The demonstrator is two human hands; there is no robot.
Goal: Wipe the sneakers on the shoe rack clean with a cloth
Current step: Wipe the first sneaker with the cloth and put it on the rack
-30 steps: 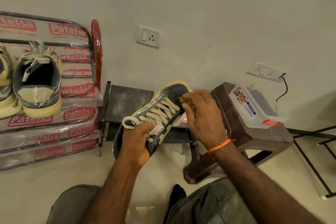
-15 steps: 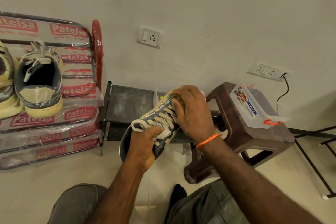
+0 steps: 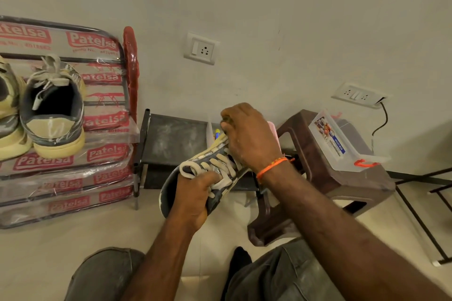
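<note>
- Sneaker (image 3: 215,173): held in the air before the shoe rack (image 3: 73,159), heel clasped by left hand (image 3: 195,195).
- Right hand (image 3: 247,137): curled over the toe, cloth mostly hidden beneath.
- Risk: hard rubbing may twist the sneaker out of the heel grip.

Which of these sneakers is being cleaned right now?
The sneaker off the rack, gripped by the left hand while the right hand covers its toe. The other sneakers sit untouched on the shoe rack.
</note>
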